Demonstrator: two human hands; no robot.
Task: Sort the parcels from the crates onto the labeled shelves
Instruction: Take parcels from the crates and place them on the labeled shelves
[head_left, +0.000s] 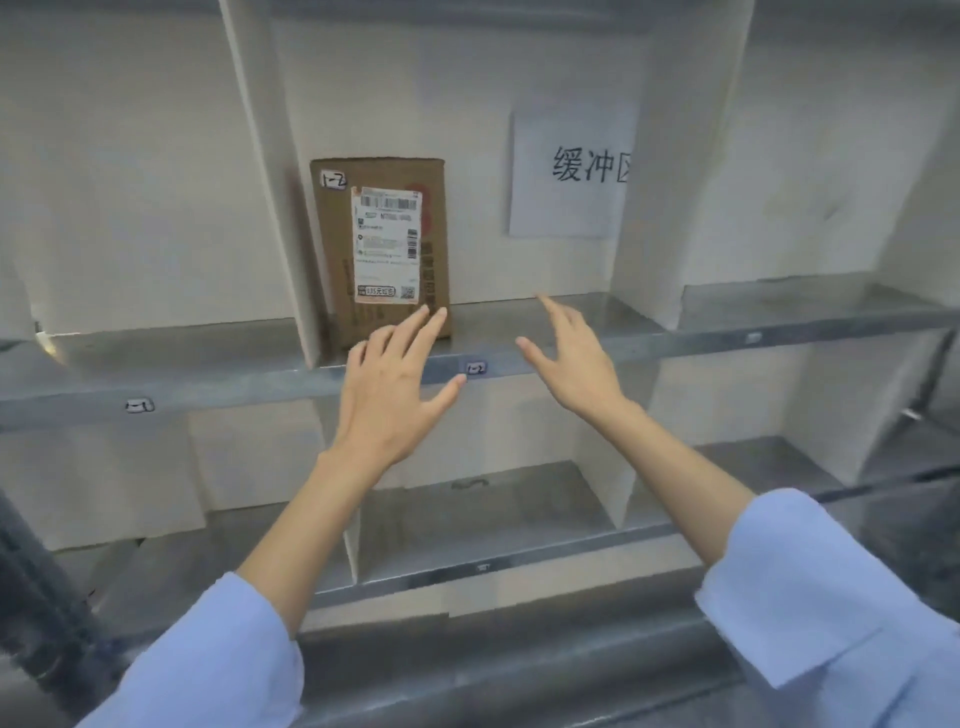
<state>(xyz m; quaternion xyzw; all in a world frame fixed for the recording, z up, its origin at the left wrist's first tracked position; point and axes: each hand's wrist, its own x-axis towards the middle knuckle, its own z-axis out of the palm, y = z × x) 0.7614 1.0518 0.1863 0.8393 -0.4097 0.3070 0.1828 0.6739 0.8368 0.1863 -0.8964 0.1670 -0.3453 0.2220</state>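
Observation:
A brown cardboard parcel (382, 244) with a white shipping label and a small "1-2" tag stands upright in a shelf compartment, leaning against the white divider (283, 208) on its left. The metal shelf edge (675, 345) below it carries a small "1-2" label (475, 368). My left hand (395, 395) hovers in front of the parcel's lower right corner, fingers spread and straight, holding nothing. My right hand (576, 358) is raised to the right of the parcel, fingers spread, also holding nothing. Neither hand clearly touches the parcel.
A white paper sign (569, 171) with Chinese characters hangs on the compartment's back wall. Another shelf label (139, 405) marks the compartment to the left. Lower shelf compartments (483, 519) with white dividers lie beneath. A dark post (31, 597) stands at lower left.

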